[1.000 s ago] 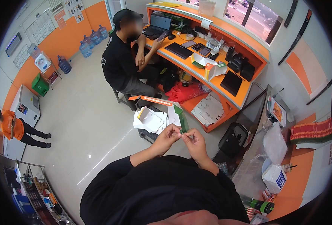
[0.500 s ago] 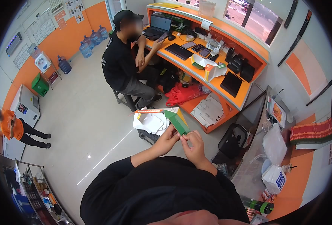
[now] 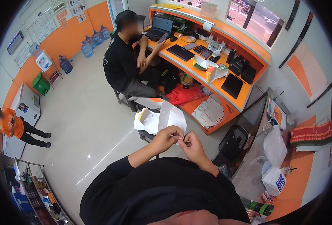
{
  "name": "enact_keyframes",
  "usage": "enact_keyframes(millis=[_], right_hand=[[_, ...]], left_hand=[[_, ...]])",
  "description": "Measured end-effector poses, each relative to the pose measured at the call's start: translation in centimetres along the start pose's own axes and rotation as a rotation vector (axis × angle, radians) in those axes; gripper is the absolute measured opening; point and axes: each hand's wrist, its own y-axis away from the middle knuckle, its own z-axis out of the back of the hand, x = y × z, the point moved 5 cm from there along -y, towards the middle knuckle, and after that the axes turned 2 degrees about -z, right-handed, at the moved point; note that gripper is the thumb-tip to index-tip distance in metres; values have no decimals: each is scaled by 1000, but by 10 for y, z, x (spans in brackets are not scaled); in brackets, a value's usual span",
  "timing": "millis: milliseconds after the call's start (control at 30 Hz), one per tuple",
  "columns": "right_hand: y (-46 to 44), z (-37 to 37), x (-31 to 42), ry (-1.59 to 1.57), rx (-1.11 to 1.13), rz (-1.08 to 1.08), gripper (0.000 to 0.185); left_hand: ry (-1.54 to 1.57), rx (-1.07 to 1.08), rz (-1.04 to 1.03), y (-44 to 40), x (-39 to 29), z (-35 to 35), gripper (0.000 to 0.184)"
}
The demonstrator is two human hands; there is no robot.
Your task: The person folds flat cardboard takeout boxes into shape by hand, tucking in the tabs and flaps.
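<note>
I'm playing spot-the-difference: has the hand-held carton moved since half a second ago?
Yes. Against the orange desk, the carton has turned: far edge higher in view, white showing instead of green.

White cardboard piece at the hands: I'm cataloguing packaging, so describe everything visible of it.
The white, thin-looking cardboard piece is partly folded, showing a pale plain face, with a flap reaching left and an orange patch. It tilts beyond the person's bare left hand and bare right hand, whose fingertips pinch its near edge; the pinched part is hidden.
</note>
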Motion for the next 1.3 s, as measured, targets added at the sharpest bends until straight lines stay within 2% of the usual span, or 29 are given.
enact_keyframes(millis=[67,267,333,367,433,467,500,533,567,600,733,833,900,933,1000,1033,1100,1133,1167,1200,1233,1300], right_hand=[[-2,1,3,-25,15,-19,21],[2,-1,-11,61,47,-60,20],[2,-5,-14,73,27,-76,20],[2,-6,-14,-20,-31,-104,19],[1,-4,-5,-111,-88,-127,18],[1,-2,9,171,-85,-34,17],[0,-3,19,451,-83,59,18],[-3,-3,20,450,-85,58,18],[-3,-6,30,645,-96,256,18],[0,-11,38,838,-104,457,18],[4,-11,45,957,-69,422,18],[5,-4,46,956,-121,340,18],[5,4,61,1009,-306,372,20],[1,6,68,1009,-305,371,20],[2,8,92,960,-416,632,25],[1,8,87,961,-418,634,25],[-2,13,66,602,-353,506,29],[-1,12,65,604,-353,507,29],[-2,11,61,471,-328,435,24],[-2,9,56,337,-301,360,20],[-1,6,52,336,-300,359,20],[-2,6,36,3,-287,307,17]], left_hand=[[-37,-53,-13,2,-7,2,10],[-208,16,-27,5,-17,0,10],[-503,7,-113,8,-25,2,12],[-503,6,-112,7,-24,1,12],[-360,-312,-90,4,-27,14,18],[-218,-356,-29,2,-26,18,23],[-221,-355,-29,-1,-25,21,23],[106,-340,48,-4,-12,23,29],[435,-321,127,-7,0,21,37],[477,-362,145,-9,7,22,42],[505,-377,234,-8,14,22,35],[611,-372,216,-4,13,18,32],[581,-366,225,-2,13,16,32],[548,-359,234,0,13,14,33],[553,-366,239,3,17,9,34],[557,-374,240,3,21,7,35],[580,-364,205,6,33,2,38],[271,-336,97,7,31,4,36],[-37,-305,-11,9,31,4,34],[-189,-301,-186,12,39,3,30],[-266,-290,-253,15,39,-1,30],[-358,-268,-336,19,38,-6,30]])
